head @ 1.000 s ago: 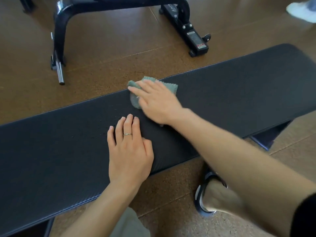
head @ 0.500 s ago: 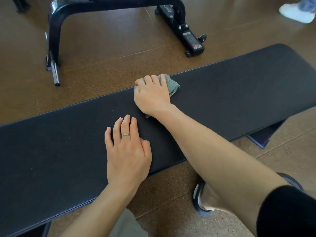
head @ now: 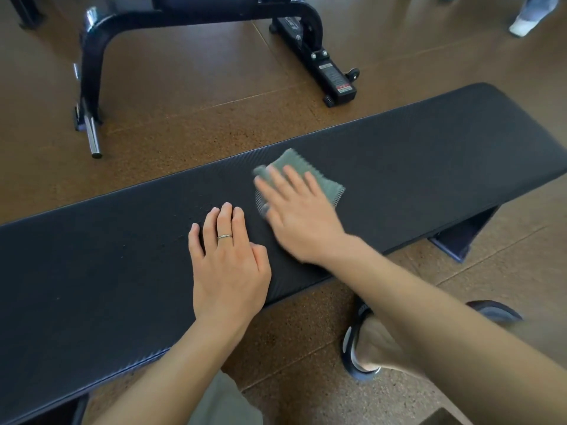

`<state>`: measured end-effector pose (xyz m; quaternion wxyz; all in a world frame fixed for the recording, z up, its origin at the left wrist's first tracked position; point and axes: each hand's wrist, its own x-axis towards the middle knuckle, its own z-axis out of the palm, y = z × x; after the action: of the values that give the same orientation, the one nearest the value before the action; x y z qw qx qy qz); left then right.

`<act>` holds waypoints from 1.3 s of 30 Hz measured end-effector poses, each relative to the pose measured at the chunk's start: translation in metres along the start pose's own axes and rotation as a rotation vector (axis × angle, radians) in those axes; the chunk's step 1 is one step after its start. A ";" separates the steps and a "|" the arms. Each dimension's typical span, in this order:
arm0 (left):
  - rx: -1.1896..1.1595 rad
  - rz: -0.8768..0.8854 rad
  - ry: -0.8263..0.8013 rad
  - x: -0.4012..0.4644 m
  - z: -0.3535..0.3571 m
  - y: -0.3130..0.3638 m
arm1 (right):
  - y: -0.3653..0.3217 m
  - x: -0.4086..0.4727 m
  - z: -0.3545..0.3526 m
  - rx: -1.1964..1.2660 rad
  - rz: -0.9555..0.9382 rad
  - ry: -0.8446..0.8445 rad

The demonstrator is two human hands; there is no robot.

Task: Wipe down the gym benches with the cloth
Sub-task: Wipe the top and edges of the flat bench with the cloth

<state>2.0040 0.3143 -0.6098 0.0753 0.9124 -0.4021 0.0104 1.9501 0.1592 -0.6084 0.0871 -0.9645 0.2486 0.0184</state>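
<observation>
Right hand [head: 302, 219] flat on cloth [head: 302, 173], left hand [head: 228, 259] on bench [head: 429, 167]

Sticker label on black machine base [head: 336, 79] — print too small to read

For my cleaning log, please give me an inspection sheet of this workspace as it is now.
Surface: black padded bench, long, with small specks left of the cloth.
Job's things: grey-green cloth lies flat on the bench pad.
Clutter: nothing seen on the bench.
Hands: right hand presses the cloth with straight fingers, blurred; left hand rests flat on the pad, with a ring.
Cables: nothing seen.
Surroundings: brown speckled floor; black equipment frame behind the bench; the person's sandalled foot beside the bench; a white shoe at the far right.
</observation>
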 end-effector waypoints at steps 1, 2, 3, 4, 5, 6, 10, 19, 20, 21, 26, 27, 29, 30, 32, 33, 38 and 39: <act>0.004 0.004 -0.005 0.000 0.000 0.000 | -0.006 -0.011 -0.001 0.017 -0.091 -0.024; 0.006 0.006 -0.011 0.000 0.000 -0.001 | 0.000 -0.017 -0.005 0.039 -0.160 -0.060; 0.005 0.003 -0.015 -0.001 0.000 -0.001 | 0.012 -0.018 -0.010 0.031 -0.202 -0.082; 0.001 0.001 -0.012 -0.001 0.000 -0.001 | 0.029 -0.016 -0.013 0.008 -0.206 -0.080; -0.005 0.000 -0.007 0.000 0.000 -0.002 | 0.051 -0.010 -0.016 -0.009 -0.159 -0.068; -0.013 0.000 -0.005 0.001 0.000 -0.002 | 0.074 -0.004 -0.020 -0.009 -0.061 -0.057; -0.026 0.002 0.001 0.001 0.002 -0.002 | 0.094 0.019 -0.025 0.044 0.354 -0.014; -0.005 0.013 -0.003 -0.003 0.003 -0.002 | 0.026 -0.011 -0.014 -0.022 -0.267 -0.071; -0.010 0.012 0.000 -0.003 0.003 -0.002 | 0.039 0.003 -0.016 -0.037 -0.214 -0.054; -0.014 0.008 0.004 -0.002 0.003 -0.001 | 0.051 0.019 -0.017 -0.030 -0.110 -0.032; 0.002 -0.002 0.016 -0.001 0.003 0.001 | 0.005 0.075 -0.007 0.002 0.172 0.034; 0.007 0.000 0.015 -0.001 0.003 0.000 | -0.014 0.077 -0.005 0.002 0.071 0.013; 0.006 0.002 0.010 -0.001 0.004 0.000 | -0.032 0.077 -0.006 0.001 -0.122 -0.014; 0.008 0.001 0.010 -0.001 0.003 0.000 | -0.027 0.079 -0.008 -0.008 -0.191 -0.025; 0.012 -0.003 0.017 -0.001 0.004 0.000 | 0.004 0.084 -0.016 -0.029 -0.258 -0.024; 0.007 -0.007 0.024 -0.001 0.005 0.000 | 0.026 0.088 -0.019 -0.040 -0.227 -0.002; -0.007 -0.009 0.027 -0.002 0.006 0.000 | 0.167 0.087 -0.037 -0.013 0.319 0.076; -0.005 -0.010 0.025 -0.002 0.006 0.001 | 0.172 0.085 -0.037 0.009 0.401 0.053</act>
<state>2.0021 0.3143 -0.6161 0.0828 0.9140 -0.3966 0.0202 1.9416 -0.0358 -0.6064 0.0794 -0.8955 0.4378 0.0091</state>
